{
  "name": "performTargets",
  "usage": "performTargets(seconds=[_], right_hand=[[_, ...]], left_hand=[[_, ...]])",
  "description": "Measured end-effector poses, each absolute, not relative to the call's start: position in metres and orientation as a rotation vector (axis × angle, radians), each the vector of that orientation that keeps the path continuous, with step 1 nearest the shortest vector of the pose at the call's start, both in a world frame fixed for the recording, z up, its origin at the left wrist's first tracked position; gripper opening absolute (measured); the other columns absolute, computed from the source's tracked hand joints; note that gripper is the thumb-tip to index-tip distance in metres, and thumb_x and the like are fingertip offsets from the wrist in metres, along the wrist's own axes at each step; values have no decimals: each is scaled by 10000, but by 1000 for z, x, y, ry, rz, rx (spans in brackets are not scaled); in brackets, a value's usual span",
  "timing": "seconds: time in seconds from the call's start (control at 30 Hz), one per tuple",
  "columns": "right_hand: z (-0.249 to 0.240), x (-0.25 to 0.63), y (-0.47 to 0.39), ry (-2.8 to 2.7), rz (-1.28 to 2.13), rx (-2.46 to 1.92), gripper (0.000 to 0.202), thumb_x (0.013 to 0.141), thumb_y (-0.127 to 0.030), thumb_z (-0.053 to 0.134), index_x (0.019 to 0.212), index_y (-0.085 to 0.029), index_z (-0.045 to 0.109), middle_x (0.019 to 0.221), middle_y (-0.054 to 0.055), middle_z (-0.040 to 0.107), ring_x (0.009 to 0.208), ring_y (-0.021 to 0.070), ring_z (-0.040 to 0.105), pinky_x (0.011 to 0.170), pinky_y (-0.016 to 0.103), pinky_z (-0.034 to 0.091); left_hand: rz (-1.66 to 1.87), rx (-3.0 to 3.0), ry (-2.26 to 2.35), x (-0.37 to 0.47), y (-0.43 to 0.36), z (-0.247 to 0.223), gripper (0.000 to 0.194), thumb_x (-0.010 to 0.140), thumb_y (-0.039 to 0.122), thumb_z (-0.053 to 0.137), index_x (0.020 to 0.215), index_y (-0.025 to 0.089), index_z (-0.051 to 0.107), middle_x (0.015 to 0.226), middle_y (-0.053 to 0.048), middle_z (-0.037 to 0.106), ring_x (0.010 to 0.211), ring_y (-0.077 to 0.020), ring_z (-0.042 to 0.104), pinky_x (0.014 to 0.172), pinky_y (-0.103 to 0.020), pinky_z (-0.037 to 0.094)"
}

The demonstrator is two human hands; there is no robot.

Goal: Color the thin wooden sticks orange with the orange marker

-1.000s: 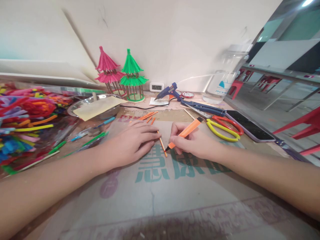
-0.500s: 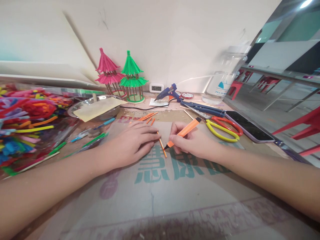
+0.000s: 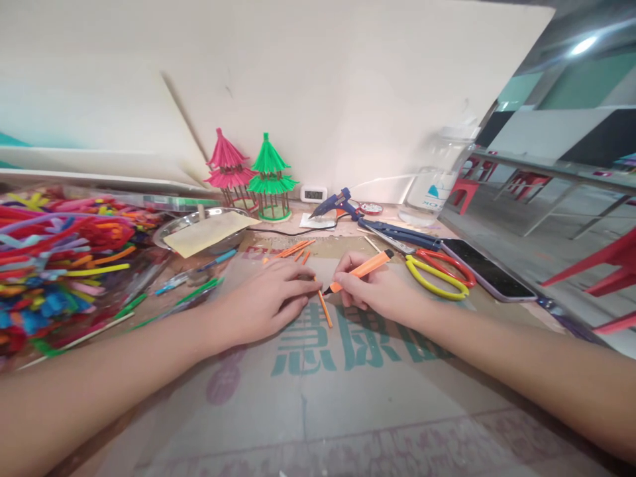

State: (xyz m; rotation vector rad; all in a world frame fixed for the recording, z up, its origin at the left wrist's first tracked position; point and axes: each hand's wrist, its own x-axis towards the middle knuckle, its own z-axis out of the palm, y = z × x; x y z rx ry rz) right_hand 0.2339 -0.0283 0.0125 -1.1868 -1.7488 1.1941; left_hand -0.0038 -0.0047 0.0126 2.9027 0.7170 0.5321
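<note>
My right hand [image 3: 368, 288] is closed round an orange marker [image 3: 370, 266]. The dark tip points down and left, at a thin orange stick [image 3: 325, 310] lying on the plastic-covered board. My left hand [image 3: 278, 295] lies low over the board, its fingertips pinning the upper end of that stick. Beyond the left fingers lie several more orange sticks [image 3: 293, 249]. A pale uncoloured stick [image 3: 371, 244] rests past the right hand.
At left sits a heap of coloured pipe cleaners [image 3: 64, 252], near a metal dish [image 3: 166, 228] with yellow card. Two pagoda models, pink [image 3: 227, 159] and green [image 3: 269, 175], stand behind. A glue gun [image 3: 338, 202], scissors [image 3: 437, 277], phone [image 3: 489, 268] and bottle [image 3: 437, 182] lie right.
The marker's tip has moved up along the orange stick, closer to my left fingertips. The whole view has shifted slightly, so the background sits lower.
</note>
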Motion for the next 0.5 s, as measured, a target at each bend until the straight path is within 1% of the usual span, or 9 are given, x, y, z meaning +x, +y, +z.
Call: performTargets(seconds=[0.07, 0.17, 0.23, 0.3, 0.33, 0.4, 0.47, 0.5], right_hand=[[11, 235, -25, -1715, 1181, -1175, 173, 925, -365, 575, 874, -202, 548, 611, -43, 597, 483, 91, 455, 464, 209, 349], [9, 237, -21, -1688, 1142, -1144, 210, 925, -406, 592, 928, -196, 576, 713, -25, 629, 529, 92, 472, 488, 214, 367], [8, 238, -19, -1660, 1155, -1133, 211, 922, -404, 594, 968, -198, 577, 779, -15, 638, 555, 96, 495, 502, 222, 388], [7, 238, -19, -1632, 1174, -1124, 194, 930, -382, 574, 998, -200, 571, 807, -14, 635, 568, 100, 512, 528, 233, 418], [7, 238, -19, -1626, 1171, -1120, 181, 935, -368, 561, 1003, -200, 567, 807, -16, 630, 566, 99, 515, 541, 238, 429], [6, 239, -18, -1628, 1143, -1120, 159, 945, -346, 538, 1005, -201, 561, 797, -22, 621, 554, 96, 514, 550, 245, 440], [4, 239, -17, -1641, 1105, -1134, 147, 947, -336, 530, 1001, -202, 559, 796, -23, 620, 545, 96, 515, 539, 245, 437], [4, 239, -16, -1646, 1090, -1141, 144, 946, -333, 530, 998, -203, 560, 797, -22, 622, 544, 96, 517, 534, 244, 436]], left_hand=[[524, 2896, 715, -4, -5, 12, 354, 992, 183, 447, 1253, 203, 685, 1273, -115, 646, 1152, -259, 610, 999, -430, 500], [512, 2902, 736, -4, -5, 13, 365, 999, 196, 441, 1292, 212, 658, 1315, -109, 634, 1193, -261, 599, 1024, -439, 488], [538, 2924, 765, -5, -6, 13, 384, 1001, 215, 453, 1352, 204, 610, 1350, -117, 622, 1232, -273, 583, 1046, -451, 475], [586, 2950, 803, -5, -9, 14, 390, 1005, 241, 466, 1374, 188, 582, 1347, -130, 621, 1226, -283, 582, 1033, -454, 476], [606, 2962, 811, -5, -10, 15, 372, 1010, 251, 464, 1352, 185, 596, 1316, -131, 631, 1192, -281, 593, 1007, -446, 484], [609, 2992, 785, -6, -12, 16, 318, 1022, 252, 446, 1250, 196, 659, 1186, -114, 661, 1067, -259, 619, 917, -410, 498], [589, 3034, 701, -7, -14, 18, 301, 1021, 231, 437, 1172, 212, 697, 1042, -88, 660, 942, -230, 614, 832, -369, 488], [580, 3051, 653, -7, -14, 18, 300, 1017, 221, 440, 1166, 219, 701, 1003, -80, 653, 910, -222, 604, 813, -357, 479]])
